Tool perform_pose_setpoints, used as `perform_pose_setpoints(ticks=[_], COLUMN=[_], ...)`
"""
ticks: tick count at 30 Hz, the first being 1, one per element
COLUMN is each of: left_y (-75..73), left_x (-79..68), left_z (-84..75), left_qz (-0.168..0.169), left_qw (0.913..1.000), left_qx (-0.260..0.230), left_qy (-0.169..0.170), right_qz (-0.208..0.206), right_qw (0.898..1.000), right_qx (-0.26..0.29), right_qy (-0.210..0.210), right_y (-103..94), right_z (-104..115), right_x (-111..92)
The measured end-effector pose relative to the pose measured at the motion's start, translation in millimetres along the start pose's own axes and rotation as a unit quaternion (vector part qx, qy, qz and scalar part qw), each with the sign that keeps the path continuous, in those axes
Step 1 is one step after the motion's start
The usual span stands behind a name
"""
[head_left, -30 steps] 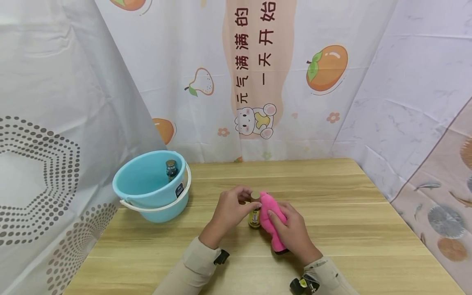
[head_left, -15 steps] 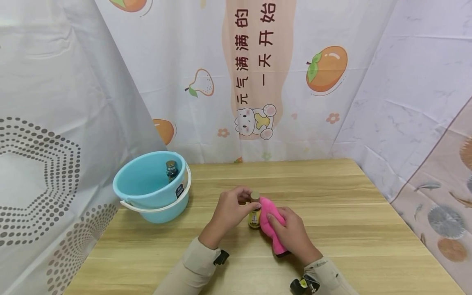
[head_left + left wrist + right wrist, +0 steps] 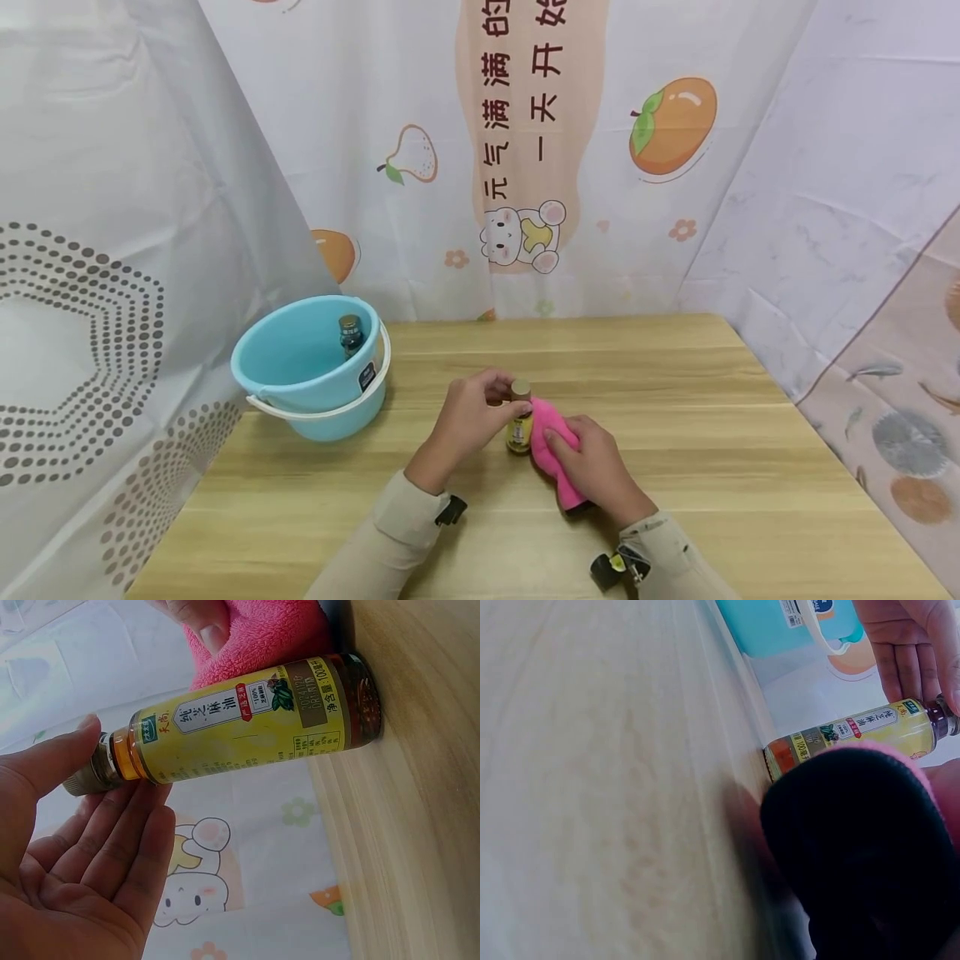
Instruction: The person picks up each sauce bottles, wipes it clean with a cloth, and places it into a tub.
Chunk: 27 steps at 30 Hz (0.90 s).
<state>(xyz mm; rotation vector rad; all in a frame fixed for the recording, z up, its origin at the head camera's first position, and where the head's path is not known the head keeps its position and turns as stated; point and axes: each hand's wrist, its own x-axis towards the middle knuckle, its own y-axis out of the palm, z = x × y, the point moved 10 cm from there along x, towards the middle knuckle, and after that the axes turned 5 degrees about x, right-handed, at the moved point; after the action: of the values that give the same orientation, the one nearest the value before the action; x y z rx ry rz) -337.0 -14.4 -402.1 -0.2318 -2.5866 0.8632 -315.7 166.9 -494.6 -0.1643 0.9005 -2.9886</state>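
Observation:
A small sesame oil bottle [image 3: 519, 435] with a yellow label stands upright on the wooden table. My left hand [image 3: 471, 417] pinches it at the neck, just under the gold cap, thumb on one side and fingers on the other, as the left wrist view shows. My right hand [image 3: 596, 467] grips a fuzzy pink cloth [image 3: 547, 429], which lies against the bottle's right side. In the right wrist view a dark patch [image 3: 847, 825] at the cloth's near end covers part of the bottle [image 3: 877, 729].
To the left on the table stands a light blue bucket [image 3: 330, 427] with a white handle. Inside it a dark bottle [image 3: 350, 335] with a gold cap leans on the wall. A printed curtain [image 3: 420, 275] hangs behind the table [image 3: 712, 433].
My right hand has drawn the pink cloth slightly down along the bottle. The left hand keeps its pinch at the neck. The whole head view has shifted a little.

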Motion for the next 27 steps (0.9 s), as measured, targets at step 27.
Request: perform_pose_setpoints(ticks=[27], left_y=[-4.9], left_x=[-1.4], left_z=[-0.6], left_qz=[-0.027], left_qw=[0.9975], left_qx=[0.065], left_qy=[-0.007], right_qz=[-0.010], right_qw=[1.000], right_qx=[0.007], right_qy=[-0.004], right_y=[-1.5], right_z=[1.2], right_x=[-0.1])
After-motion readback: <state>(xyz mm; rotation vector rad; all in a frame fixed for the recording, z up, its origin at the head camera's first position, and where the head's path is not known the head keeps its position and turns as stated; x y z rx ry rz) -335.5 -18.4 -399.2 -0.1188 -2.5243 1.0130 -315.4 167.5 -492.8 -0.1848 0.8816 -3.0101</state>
